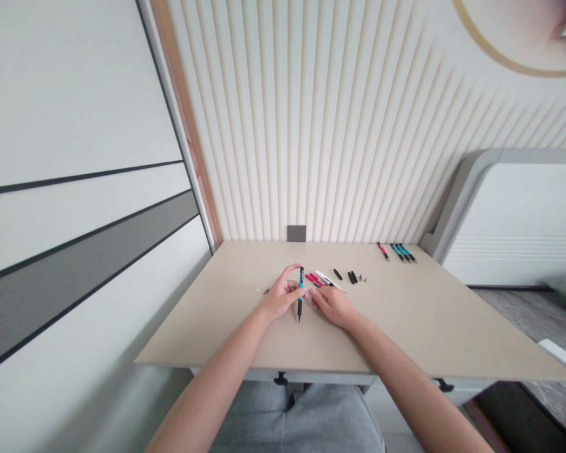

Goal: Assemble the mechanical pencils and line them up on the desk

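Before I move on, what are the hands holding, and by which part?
The left hand holds a blue-and-black pen around its middle, tip down, index finger at its top end. Whether the right hand holds anything cannot be told.

Both bare forearms reach in over the table's (pixel 193 333) near edge; the left hand (pixel 282 294) pinches with curled fingers, the right hand (pixel 332 304) resting loosely beside it.

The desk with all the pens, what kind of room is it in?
Probably a bedroom with a spot to work. There's a flat-topped beige desk holding slim blue-and-black pens, and, to the right, a rounded white-and-grey panel that looks like a bed's headboard.
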Demonstrator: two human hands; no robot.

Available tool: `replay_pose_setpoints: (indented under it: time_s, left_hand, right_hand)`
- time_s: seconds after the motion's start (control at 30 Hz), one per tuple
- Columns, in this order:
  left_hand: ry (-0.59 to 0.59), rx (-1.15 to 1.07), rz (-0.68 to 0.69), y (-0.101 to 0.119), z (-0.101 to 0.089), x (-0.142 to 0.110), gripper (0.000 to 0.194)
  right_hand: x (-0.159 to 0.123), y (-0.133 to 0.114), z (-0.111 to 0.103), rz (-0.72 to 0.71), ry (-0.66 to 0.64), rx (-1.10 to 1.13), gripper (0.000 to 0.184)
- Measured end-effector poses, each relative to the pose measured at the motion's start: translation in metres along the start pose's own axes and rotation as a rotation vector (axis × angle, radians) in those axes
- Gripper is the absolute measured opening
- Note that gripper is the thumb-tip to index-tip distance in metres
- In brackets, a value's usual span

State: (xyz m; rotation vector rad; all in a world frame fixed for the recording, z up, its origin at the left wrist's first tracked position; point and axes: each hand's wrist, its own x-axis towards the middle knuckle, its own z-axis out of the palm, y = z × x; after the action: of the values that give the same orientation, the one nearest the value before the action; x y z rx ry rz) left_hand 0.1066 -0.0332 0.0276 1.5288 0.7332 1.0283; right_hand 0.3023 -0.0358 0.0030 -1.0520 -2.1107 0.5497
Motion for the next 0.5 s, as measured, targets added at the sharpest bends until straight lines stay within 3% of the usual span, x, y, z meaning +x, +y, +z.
replay_pose_setpoints:
  time_s: [0.5]
  left_hand:
    - [0.055, -0.040, 0.005, 0.0034, 0.0036, -0.0006, 0.073]
  right_hand:
    - [-0.0008, -0.0061, -0.0018, 0.017, -0.075, -0.079, 0.051]
